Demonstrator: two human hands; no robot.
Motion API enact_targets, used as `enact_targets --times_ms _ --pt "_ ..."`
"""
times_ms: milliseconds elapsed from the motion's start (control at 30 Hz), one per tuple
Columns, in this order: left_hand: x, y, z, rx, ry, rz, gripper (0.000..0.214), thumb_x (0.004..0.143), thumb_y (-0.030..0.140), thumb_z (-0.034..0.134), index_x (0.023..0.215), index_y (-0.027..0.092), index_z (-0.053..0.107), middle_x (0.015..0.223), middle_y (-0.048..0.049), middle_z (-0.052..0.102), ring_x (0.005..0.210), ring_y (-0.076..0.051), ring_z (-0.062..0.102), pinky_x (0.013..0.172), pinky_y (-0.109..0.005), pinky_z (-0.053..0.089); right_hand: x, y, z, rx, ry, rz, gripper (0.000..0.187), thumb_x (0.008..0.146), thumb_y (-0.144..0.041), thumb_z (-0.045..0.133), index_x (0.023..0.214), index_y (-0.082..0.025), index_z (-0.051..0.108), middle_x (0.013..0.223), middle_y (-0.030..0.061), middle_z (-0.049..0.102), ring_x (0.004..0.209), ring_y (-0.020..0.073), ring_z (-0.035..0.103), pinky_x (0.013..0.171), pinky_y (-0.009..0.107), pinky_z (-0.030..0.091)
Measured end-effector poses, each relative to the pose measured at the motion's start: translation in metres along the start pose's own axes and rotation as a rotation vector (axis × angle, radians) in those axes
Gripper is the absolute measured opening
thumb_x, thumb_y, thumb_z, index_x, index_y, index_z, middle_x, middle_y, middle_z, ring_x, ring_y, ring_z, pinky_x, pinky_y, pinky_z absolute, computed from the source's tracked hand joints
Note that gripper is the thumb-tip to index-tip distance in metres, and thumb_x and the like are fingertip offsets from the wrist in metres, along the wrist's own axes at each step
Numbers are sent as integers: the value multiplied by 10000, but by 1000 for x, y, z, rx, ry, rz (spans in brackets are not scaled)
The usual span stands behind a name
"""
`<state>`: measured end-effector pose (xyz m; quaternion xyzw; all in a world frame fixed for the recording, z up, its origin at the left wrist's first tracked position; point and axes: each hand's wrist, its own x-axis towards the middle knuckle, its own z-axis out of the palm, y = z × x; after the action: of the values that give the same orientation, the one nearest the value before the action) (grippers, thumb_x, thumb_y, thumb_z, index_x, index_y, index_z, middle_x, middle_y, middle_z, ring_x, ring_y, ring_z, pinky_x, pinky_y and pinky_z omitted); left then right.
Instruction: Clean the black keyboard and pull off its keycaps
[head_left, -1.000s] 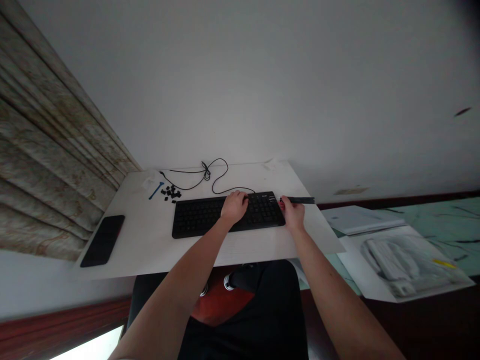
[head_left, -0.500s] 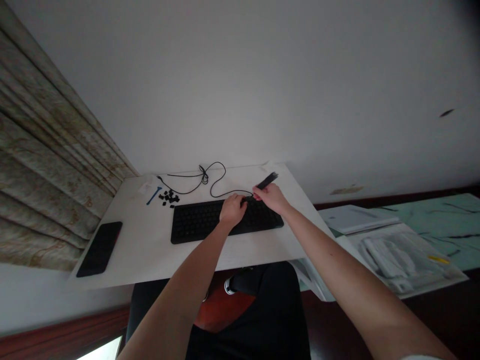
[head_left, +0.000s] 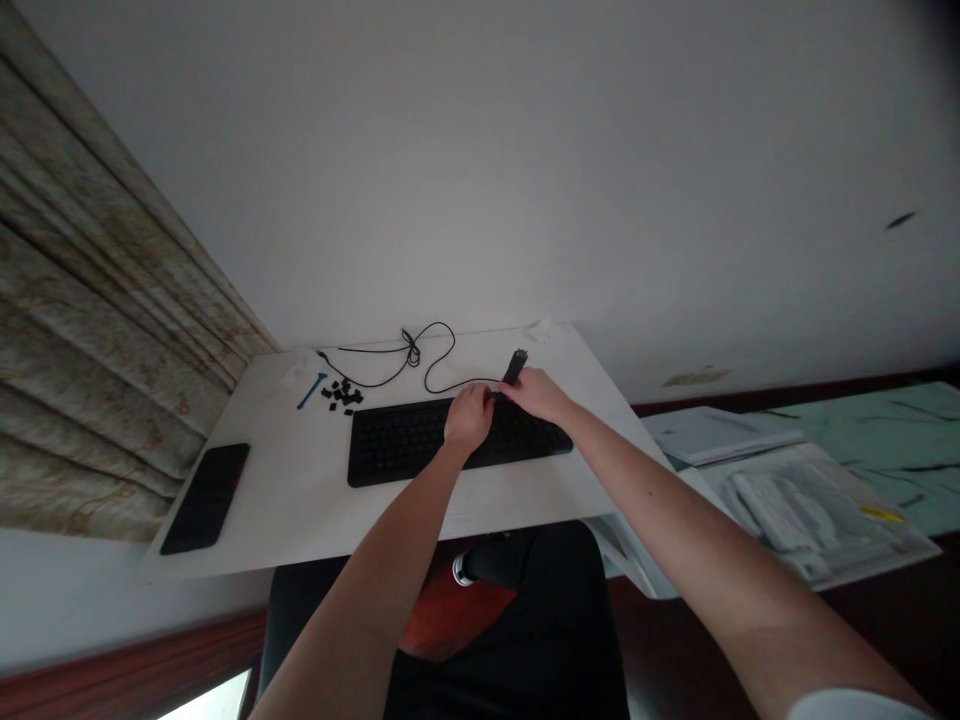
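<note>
A black keyboard (head_left: 405, 441) lies on a white desk (head_left: 300, 490). My left hand (head_left: 468, 417) rests on the keys right of the middle, fingers curled down on them. My right hand (head_left: 534, 391) is at the keyboard's back edge, closed around a thin black tool (head_left: 514, 366) whose free end points up and away. The two hands almost touch. The keyboard's black cable (head_left: 420, 357) loops behind it.
A pile of loose black keycaps (head_left: 342, 393) and a small blue tool (head_left: 311, 390) lie at the desk's back left. A black phone (head_left: 205, 497) sits near the left front edge. Papers and a plastic-wrapped pack (head_left: 795, 505) lie on the surface to the right. Curtains hang left.
My right hand carried the black tool from the keyboard's right end to its back edge beside my left hand, and the tool swung from level to upright. The left hand stayed put.
</note>
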<state>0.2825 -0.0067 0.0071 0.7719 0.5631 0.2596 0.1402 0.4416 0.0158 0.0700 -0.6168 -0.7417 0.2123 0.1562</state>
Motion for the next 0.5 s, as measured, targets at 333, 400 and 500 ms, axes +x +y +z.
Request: enact_targets --times_ms 333,400,500 --pt "4 2 -4 45 -81 6 208 970 258 527 1086 192 686 1089 -90 698 1048 -231 621 943 -355 488 -2 15 2 348 -50 23 234 885 -378 715 892 -146 733 735 77 747 674 197 712 680 276 561" --pt "7 4 -5 60 -103 -9 206 964 251 534 1085 193 690 1099 -91 700 1051 -231 623 932 -352 493 -3 18 2 376 -46 1 236 871 -387 729 863 -152 732 717 72 743 665 197 708 681 280 565" --pt "11 5 -7 84 -147 7 193 960 253 544 1075 203 691 1111 -90 696 1058 -227 624 906 -340 504 -1 20 2 377 -63 -17 202 864 -357 736 845 -156 728 729 73 747 691 197 708 678 268 560"
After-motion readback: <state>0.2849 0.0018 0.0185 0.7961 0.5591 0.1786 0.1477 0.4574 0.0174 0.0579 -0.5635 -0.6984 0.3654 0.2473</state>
